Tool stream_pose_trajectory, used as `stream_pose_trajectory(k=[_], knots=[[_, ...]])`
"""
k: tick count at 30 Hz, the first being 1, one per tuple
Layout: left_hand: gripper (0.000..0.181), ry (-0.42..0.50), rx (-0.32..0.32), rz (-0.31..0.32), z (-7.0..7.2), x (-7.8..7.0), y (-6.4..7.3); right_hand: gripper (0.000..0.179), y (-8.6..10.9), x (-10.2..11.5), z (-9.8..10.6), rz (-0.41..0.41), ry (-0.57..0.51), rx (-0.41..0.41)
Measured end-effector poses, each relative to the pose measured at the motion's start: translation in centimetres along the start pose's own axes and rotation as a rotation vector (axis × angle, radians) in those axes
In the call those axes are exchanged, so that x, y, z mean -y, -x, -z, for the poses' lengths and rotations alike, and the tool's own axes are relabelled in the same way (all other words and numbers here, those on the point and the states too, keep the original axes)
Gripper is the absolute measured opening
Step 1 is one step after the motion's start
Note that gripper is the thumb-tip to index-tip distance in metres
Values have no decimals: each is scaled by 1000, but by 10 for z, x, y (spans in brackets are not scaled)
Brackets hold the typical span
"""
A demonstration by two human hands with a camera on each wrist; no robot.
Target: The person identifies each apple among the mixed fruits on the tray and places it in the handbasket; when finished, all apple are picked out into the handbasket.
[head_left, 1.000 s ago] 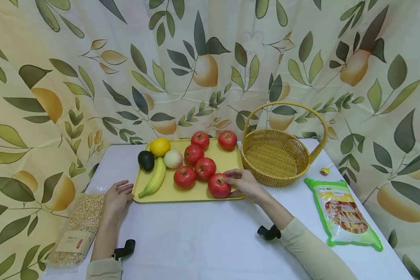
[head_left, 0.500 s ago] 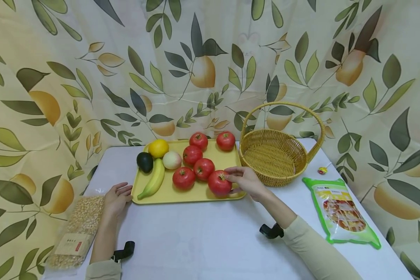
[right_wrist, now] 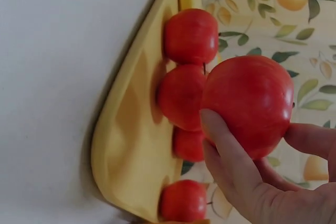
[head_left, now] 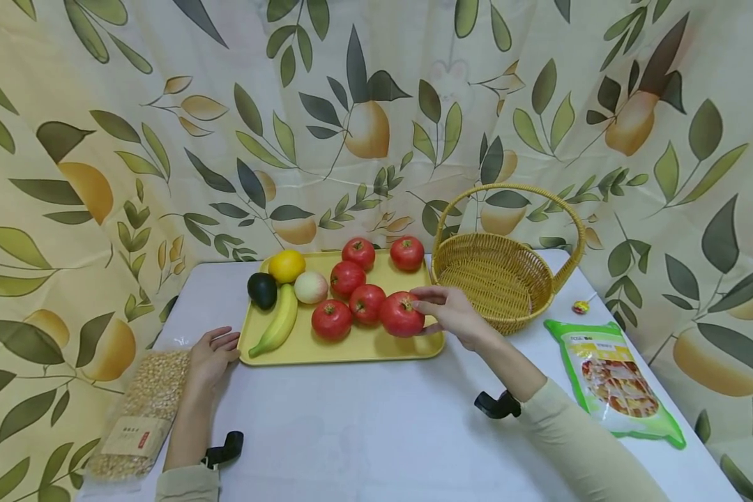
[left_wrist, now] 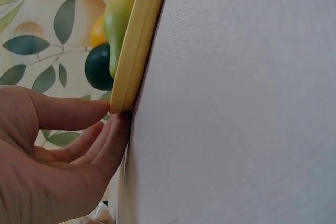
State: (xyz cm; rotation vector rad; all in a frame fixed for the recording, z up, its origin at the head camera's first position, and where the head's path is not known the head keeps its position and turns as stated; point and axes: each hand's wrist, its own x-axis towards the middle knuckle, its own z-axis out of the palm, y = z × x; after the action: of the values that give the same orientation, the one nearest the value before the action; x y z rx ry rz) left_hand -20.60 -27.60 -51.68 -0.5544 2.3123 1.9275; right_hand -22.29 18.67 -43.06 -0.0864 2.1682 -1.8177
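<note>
My right hand (head_left: 458,317) grips a red apple (head_left: 402,315), with thumb and fingers around its sides. In the right wrist view the held apple (right_wrist: 249,106) is lifted above the yellow tray (right_wrist: 118,145). My left hand (head_left: 212,359) is at the tray's near left corner. The left wrist view shows its thumb (left_wrist: 79,113) on the tray rim (left_wrist: 131,61) and the other fingers beneath, pinching the edge. Several more red apples (head_left: 332,320) lie on the tray, beside a banana (head_left: 277,322), a lemon (head_left: 286,266), a dark green avocado (head_left: 263,291) and a pale peach (head_left: 311,287).
A wicker basket (head_left: 496,279) with a tall handle stands right of the tray. Farther right are a small lollipop (head_left: 580,307) and a green-edged food bag (head_left: 618,380). A clear bag of pale grains (head_left: 141,411) lies left of my left arm. A patterned curtain hangs behind.
My right hand has raised the apple from the tray's near right part and moved it slightly up and right. The left hand stays at the tray's corner.
</note>
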Motion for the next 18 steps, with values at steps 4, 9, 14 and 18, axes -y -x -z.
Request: stream_pose_trajectory(k=[4,9,14,18], knots=[[65,-13,-1,8,0,-2,2,43,1,6,7,21,-18,0],[65,-9,4,5,-1,-2,2,45,2,18,20,26,19,-21],[66,0,3,4,-1,0,1,49,1,28,33,23,36,-50],[65,-10,-3,2,-2,0,1,48,1,34,39,13,18,-68]])
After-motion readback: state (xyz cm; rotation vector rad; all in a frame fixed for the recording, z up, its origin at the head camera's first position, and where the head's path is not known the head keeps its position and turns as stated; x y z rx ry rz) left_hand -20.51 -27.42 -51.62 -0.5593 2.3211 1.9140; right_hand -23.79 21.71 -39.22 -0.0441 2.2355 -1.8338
